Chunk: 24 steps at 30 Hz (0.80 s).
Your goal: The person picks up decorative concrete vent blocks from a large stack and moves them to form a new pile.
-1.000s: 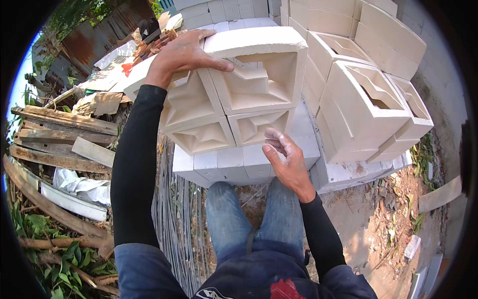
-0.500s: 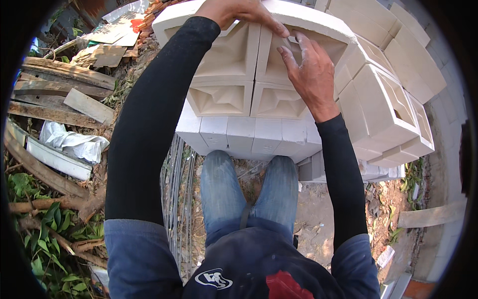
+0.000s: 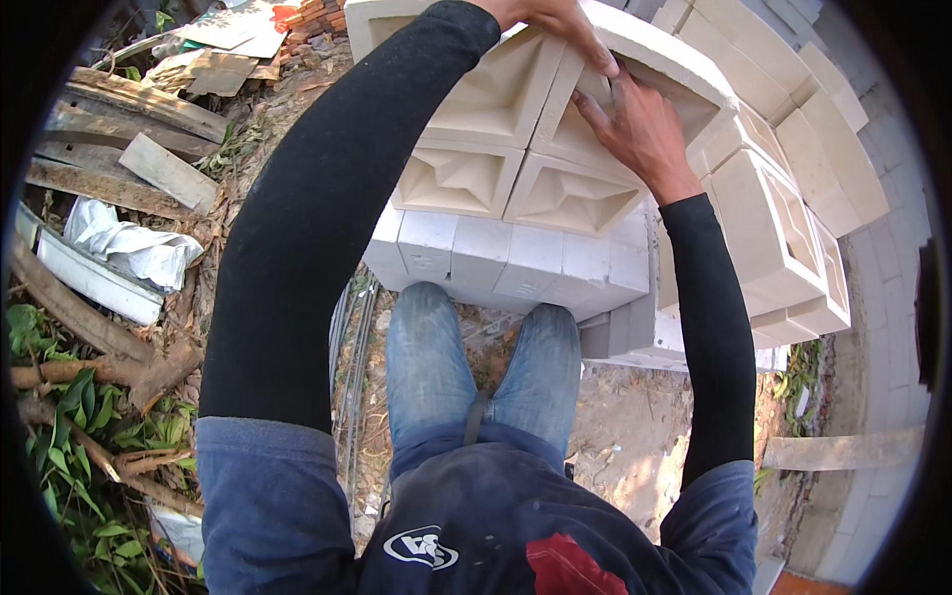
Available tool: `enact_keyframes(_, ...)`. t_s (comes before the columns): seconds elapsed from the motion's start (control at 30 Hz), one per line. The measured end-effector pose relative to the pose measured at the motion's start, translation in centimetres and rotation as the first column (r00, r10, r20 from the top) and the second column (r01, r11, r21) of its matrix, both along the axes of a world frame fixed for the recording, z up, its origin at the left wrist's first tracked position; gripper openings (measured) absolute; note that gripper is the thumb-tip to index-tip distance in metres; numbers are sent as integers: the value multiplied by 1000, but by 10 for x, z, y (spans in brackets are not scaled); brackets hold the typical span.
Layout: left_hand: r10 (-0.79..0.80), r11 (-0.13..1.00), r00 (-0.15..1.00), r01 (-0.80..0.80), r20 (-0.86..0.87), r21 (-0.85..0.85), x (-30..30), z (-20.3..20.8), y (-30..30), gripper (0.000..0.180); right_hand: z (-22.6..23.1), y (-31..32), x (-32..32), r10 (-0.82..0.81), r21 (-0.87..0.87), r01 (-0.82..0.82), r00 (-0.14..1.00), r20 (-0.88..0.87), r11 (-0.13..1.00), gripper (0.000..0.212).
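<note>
Cream hollow ventilation blocks [image 3: 454, 177] with star-shaped recesses are stacked in front of me on a row of white blocks [image 3: 480, 253]. My left hand [image 3: 567, 28] reaches over the rim of an upper block, curled against it, with one finger pointing down across its face; the picture's edge cuts off part of this hand. Inside the recess of the upper right block [image 3: 684, 94], my right hand [image 3: 645, 129] has its thumb spread away from its index finger. That index finger's tip meets the left hand's finger. Some right fingers are hidden behind the hand.
More cream blocks [image 3: 764, 223] are piled at the right, near a grey block wall [image 3: 892, 288]. Timber planks [image 3: 129, 149], a white sack [image 3: 124, 243] and cut branches [image 3: 99, 372] lie at the left. Metal rods [image 3: 352, 387] run along the ground beside my legs.
The view has shifted, so the blocks appear turned and farther right. My right fingers have moved up toward the left hand and now touch its finger.
</note>
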<state>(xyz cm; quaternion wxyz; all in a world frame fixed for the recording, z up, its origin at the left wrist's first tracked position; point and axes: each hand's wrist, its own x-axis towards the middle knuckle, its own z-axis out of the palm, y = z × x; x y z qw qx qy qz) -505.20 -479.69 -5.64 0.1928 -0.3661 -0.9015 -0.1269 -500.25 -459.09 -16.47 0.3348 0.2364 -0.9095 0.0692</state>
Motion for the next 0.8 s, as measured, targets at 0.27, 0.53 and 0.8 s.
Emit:
enact_keyframes(0.27,20,999,998,-22,-53,-37,12,3,1,100,-5,8,-7,54,-42,-53,998,12,998,53)
enact_keyframes(0.53,-63,997,988,55,143,63,25,10,3,86,-4,10,-5,76,-66,-73,997,34,995,52)
enact_keyframes(0.8,-3,1000,995,3,98,0,22,12,9,89,3,8,-3,43,-70,-36,995,93,997,50)
